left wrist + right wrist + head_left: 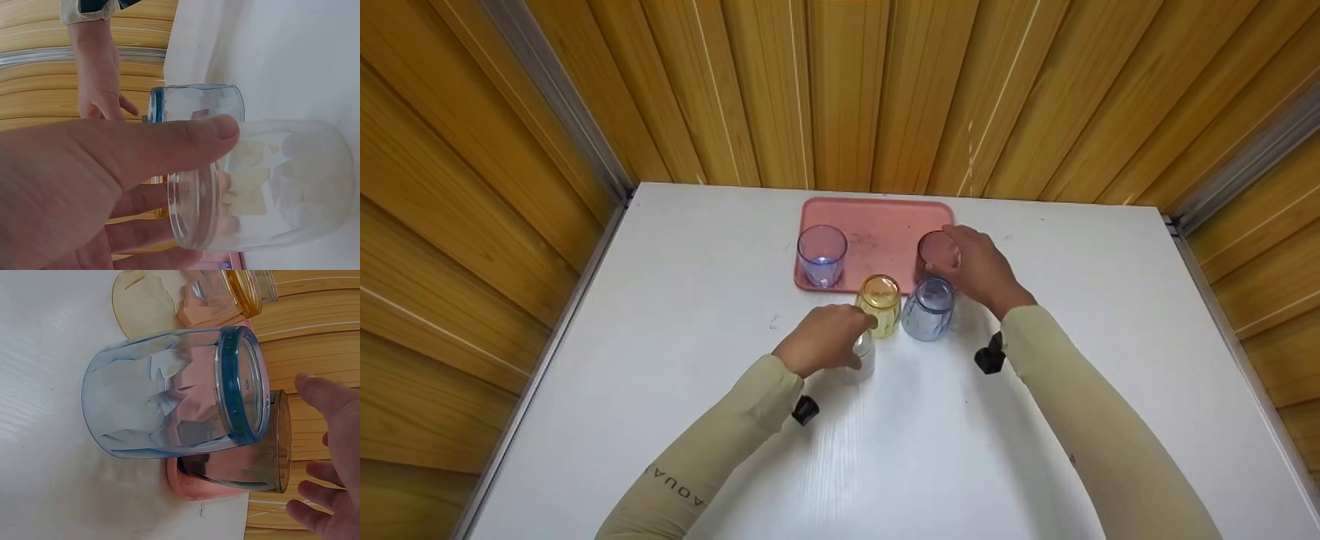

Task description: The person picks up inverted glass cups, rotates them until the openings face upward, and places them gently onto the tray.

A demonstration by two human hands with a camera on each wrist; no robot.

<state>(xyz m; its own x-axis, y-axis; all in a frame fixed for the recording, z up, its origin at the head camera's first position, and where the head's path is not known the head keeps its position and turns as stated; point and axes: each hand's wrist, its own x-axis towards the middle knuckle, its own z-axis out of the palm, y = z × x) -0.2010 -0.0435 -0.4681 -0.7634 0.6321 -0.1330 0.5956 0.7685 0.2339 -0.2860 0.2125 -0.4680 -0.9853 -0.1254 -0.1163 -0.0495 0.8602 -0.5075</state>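
Observation:
My left hand (pixel 826 339) holds a clear glass (pixel 304 185) that stands upside down on the table, thumb on one side and fingers on the other. Just beyond it is an upside-down yellow glass (pixel 888 324). To the right of that stands an upside-down blue glass (pixel 927 321). My right hand (pixel 979 264) is spread around the rim of a dark-tinted upright glass (pixel 931 259) on the pink tray (pixel 877 214). In the right wrist view, its fingers (pixel 320 475) are spread and apart from that glass. A bluish-purple upright glass (pixel 822 262) sits at the tray's left side.
The white table (pixel 697 300) ends at the back against a wood-patterned wall (pixel 847 97). Similar side walls with metal corner posts rise at left and right. The yellow and blue glasses stand close at the tray's front edge.

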